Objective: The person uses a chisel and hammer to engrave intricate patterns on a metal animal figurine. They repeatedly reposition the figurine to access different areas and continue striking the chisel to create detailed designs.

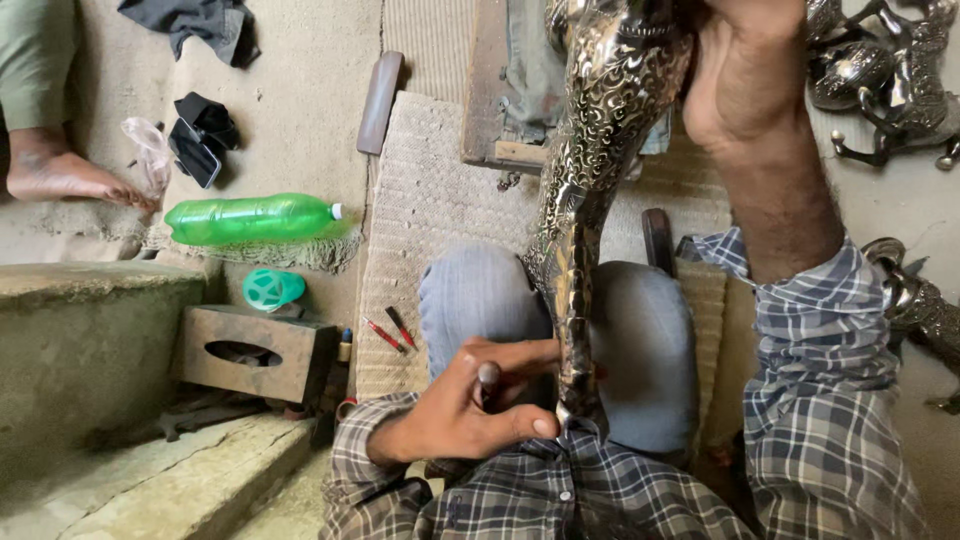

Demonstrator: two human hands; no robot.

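Between both hands (480, 395), engraved metal figure (600, 150)

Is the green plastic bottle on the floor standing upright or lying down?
Lying down: the green plastic bottle rests on its side along the edge of a woven mat, white cap pointing right.

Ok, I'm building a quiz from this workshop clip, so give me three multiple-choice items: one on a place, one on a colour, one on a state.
1. Where does the engraved metal piece rest?
A. between the person's knees
B. on the stone step
C. inside the wooden block

2. What colour is the plastic bottle?
A. blue
B. green
C. red

3. How does that bottle lie?
A. standing upright
B. hanging from a hook
C. on its side

Answers:
1. A, it runs down between the jeans-clad knees, the left hand at its lower end and the right hand gripping its top.
2. B, its body is clear green.
3. C, it lies lengthwise on the floor.
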